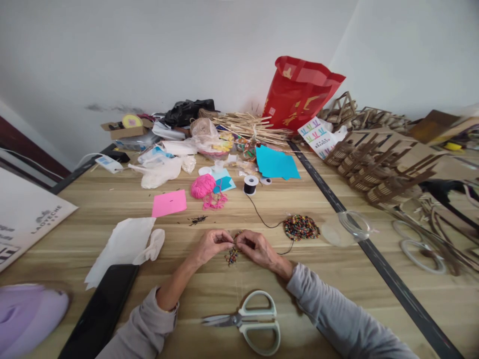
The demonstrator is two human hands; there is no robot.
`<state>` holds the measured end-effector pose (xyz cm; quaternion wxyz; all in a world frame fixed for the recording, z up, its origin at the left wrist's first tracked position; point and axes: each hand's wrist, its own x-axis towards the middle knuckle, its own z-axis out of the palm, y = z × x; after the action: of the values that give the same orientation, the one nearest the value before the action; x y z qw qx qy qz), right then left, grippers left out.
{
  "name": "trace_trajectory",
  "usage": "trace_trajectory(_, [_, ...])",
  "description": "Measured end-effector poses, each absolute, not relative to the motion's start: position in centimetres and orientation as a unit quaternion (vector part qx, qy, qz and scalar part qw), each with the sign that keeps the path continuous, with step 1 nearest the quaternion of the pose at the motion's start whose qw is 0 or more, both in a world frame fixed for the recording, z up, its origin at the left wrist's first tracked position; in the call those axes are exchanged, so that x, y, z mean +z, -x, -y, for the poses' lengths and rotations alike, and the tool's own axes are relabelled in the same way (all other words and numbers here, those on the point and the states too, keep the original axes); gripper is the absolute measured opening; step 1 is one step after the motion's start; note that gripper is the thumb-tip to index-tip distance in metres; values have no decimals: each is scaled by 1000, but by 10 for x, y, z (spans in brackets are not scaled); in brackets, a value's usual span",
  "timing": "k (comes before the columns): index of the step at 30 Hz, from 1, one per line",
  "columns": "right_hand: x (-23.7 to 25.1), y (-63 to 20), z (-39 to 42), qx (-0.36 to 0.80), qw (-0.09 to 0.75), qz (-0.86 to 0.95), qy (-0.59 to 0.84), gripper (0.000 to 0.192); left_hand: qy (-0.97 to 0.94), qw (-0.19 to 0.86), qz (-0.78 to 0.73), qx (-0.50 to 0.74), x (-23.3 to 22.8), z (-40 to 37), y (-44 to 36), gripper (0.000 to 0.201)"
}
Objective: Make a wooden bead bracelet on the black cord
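Both hands meet near the middle of the wooden bench, a little toward its near edge. The left hand (211, 244) has its fingertips pressed together in a tight pinch, and the right hand (254, 247) pinches the same way, the two sets of fingertips touching or nearly so. Between them they hold a short beaded strand (232, 256) of mixed colours, which hangs just below the fingertips and rests on the wood. A thin black cord (262, 217) runs from the right hand across the bench to a small black spool (250, 184) farther back. A heap of coloured beads (300, 227) lies just right of the right hand, beside a clear lid (346, 227). Pale-handled scissors (250, 321) lie closed at the near edge, between the two grey sleeves.
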<state>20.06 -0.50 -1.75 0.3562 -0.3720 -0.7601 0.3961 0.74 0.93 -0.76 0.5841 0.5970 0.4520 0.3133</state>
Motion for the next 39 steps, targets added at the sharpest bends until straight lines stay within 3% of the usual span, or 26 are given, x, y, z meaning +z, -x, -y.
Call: trace_trajectory(39, [-21, -200, 5, 416, 360, 750, 366, 24, -618, 571, -447, 304, -7, -8, -8, 14])
